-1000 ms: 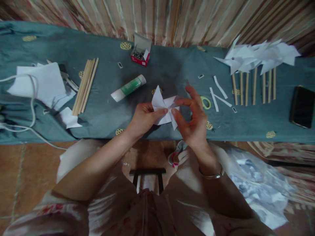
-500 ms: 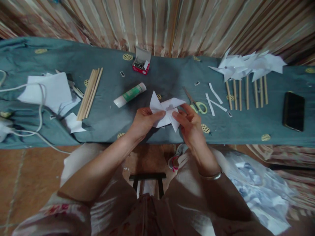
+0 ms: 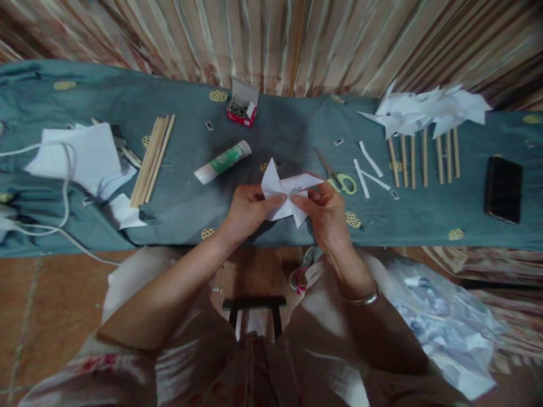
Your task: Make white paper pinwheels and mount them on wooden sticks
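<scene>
A white paper pinwheel (image 3: 292, 183) is held between my two hands over the front of the table. My left hand (image 3: 250, 208) grips its left side, the thumb pressing near the centre. From the right, my right hand (image 3: 326, 209) pinches it, that thumb also close to the middle and the fingers behind the paper. Just right of the pinwheel lie scissors (image 3: 345, 183) with pale green handles. To the upper left rests a glue stick (image 3: 223, 161) with a green label. Behind stands an open red box (image 3: 241, 110) of small metal pins.
Several finished pinwheels (image 3: 428, 110) on sticks lie at the right, beside a black phone (image 3: 503, 189). Paper strips (image 3: 362, 180) are near the scissors. At left are wooden sticks (image 3: 153, 161), paper sheets (image 3: 80, 155) and a white cable (image 3: 67, 192). A plastic bag (image 3: 445, 322) sits below right.
My right thumb has moved left, closer to the pinwheel's centre and my left thumb. The right fingers have drawn in behind the paper. The view has shifted slightly.
</scene>
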The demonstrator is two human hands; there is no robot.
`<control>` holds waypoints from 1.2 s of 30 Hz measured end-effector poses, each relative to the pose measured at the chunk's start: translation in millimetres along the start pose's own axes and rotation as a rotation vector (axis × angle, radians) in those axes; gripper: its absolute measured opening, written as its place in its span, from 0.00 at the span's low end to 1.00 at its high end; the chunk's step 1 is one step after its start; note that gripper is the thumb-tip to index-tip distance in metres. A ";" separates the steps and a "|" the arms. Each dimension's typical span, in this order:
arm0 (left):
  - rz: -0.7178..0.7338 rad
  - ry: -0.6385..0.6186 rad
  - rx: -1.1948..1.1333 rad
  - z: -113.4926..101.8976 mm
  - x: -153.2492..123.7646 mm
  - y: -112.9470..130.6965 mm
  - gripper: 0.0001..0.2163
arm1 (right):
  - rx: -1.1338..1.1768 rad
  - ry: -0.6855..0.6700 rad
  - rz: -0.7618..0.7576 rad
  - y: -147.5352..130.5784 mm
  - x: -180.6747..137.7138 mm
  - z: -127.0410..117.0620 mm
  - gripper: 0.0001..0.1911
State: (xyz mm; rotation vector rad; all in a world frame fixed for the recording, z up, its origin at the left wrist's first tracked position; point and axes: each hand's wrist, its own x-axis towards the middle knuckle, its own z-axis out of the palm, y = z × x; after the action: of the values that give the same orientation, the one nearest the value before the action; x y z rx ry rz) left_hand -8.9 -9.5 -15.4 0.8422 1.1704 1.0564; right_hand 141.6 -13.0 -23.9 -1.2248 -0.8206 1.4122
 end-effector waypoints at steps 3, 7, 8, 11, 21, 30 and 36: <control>0.001 -0.010 0.002 -0.7 0.8 -0.1 0.07 | 0.009 0.010 0.007 -1.4 -0.7 1.1 0.24; -0.009 -0.016 -0.004 -0.9 1.0 1.7 0.06 | 0.017 0.012 -0.007 -0.4 -0.1 0.0 0.25; -0.010 -0.014 -0.006 -0.9 1.2 2.1 0.06 | 0.016 0.011 -0.011 0.2 0.1 -0.5 0.25; -0.024 -0.020 -0.011 -1.3 2.0 3.1 0.06 | -0.009 -0.003 -0.023 1.8 0.4 -2.1 0.24; -0.097 -0.031 -0.051 -0.8 1.4 8.3 0.07 | -0.024 -0.036 -0.008 0.4 -0.5 -2.5 0.24; -0.032 -0.023 -0.002 -1.7 1.0 5.7 0.06 | -0.038 -0.060 0.029 -0.5 -2.6 1.0 0.23; -0.017 -0.026 0.030 -2.5 1.8 4.7 0.10 | -0.030 -0.062 0.019 -0.8 -2.7 3.5 0.20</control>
State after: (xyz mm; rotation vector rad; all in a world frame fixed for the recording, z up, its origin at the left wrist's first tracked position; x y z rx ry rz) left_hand -12.2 -6.4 -12.1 0.8655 1.1723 1.0135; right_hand 138.3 -15.0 -21.6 -1.2195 -0.8772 1.4638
